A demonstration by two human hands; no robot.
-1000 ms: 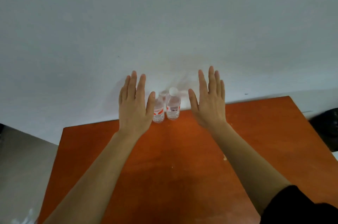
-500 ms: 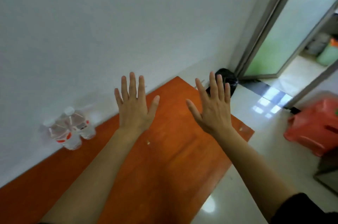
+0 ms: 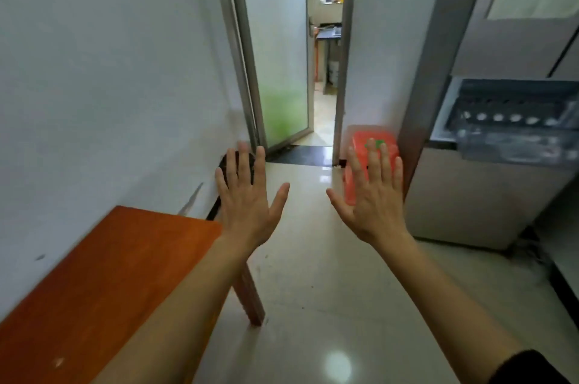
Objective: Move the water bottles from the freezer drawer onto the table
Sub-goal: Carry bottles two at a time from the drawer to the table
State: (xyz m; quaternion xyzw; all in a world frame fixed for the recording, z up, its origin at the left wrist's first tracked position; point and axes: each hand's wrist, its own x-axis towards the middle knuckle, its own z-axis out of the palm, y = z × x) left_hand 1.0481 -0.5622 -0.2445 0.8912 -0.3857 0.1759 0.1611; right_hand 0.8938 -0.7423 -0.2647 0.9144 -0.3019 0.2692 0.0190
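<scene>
Left hand [image 3: 247, 195]: flat, empty, centre.
Right hand [image 3: 374, 195]: flat, empty, centre.
Table [image 3: 103, 274]: lower left; delivered pair now out of view.
Freezer drawer [image 3: 513, 145]: open, right; water bottles [image 3: 498, 117] likely, blurred white caps.
Change: gaze swung from table; next fetch likely.

The person is wearing a black sleeve [image 3: 532, 368] at five o'clock, behind the right grip [image 3: 374, 205]; the forearm [image 3: 175, 305] behind the left grip [image 3: 247, 205] is showing bare.

Soft daylight, floor [image 3: 336, 365] glare, motion blur, warped edges
</scene>
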